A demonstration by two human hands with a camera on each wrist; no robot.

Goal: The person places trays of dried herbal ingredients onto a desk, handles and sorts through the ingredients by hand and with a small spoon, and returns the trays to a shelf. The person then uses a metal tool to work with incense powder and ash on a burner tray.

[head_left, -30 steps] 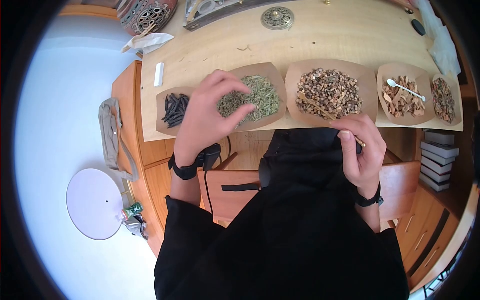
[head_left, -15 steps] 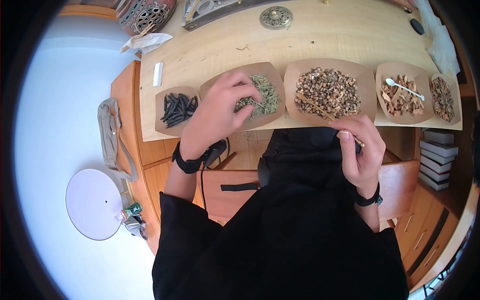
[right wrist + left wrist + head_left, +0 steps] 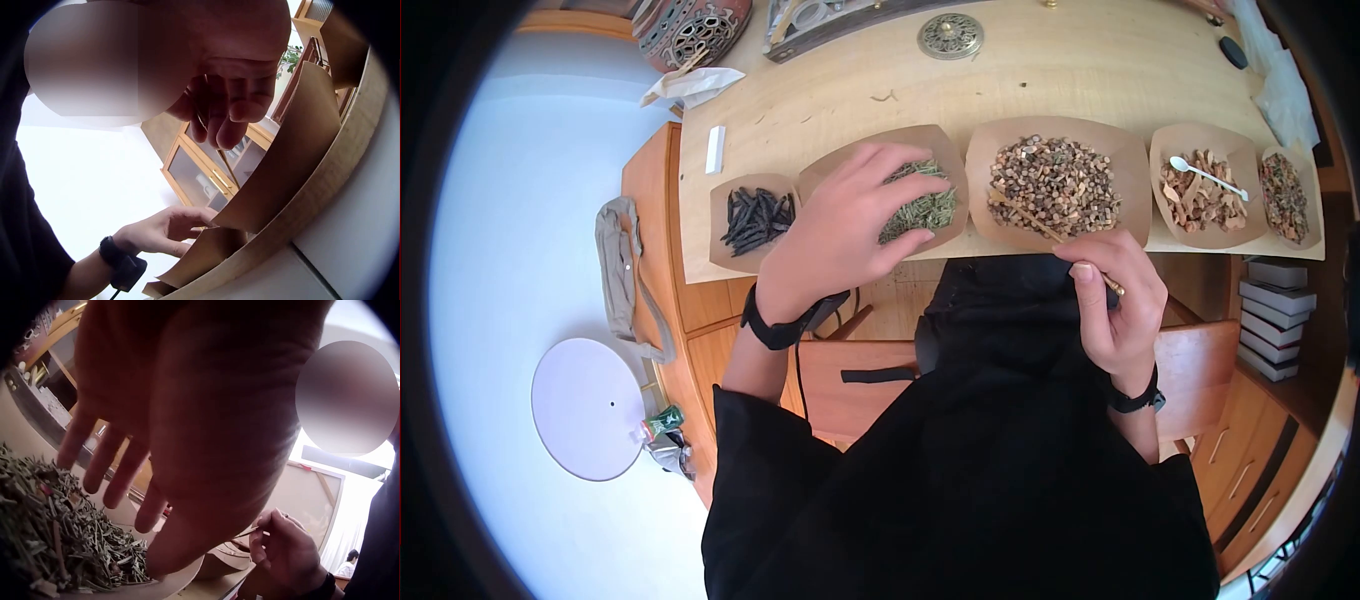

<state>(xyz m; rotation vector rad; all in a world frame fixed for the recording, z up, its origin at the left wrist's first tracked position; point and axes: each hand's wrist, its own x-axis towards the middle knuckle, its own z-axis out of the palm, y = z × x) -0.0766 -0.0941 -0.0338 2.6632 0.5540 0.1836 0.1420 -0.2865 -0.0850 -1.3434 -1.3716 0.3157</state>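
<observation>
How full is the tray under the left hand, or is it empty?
Not empty: green herb bits lie in the paper tray. The left hand covers part, so exactly how full, I cannot tell.

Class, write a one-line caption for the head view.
Left hand over green herbs, right hand holding a thin stick that reaches over chopped brown pieces.

Small workroom, home or shop unclear: wooden worktop (image 3: 850,80), paper trays (image 3: 1135,150) of dried herbs (image 3: 1090,180) along near edge, drawers (image 3: 1238,458) near worktop.
</observation>
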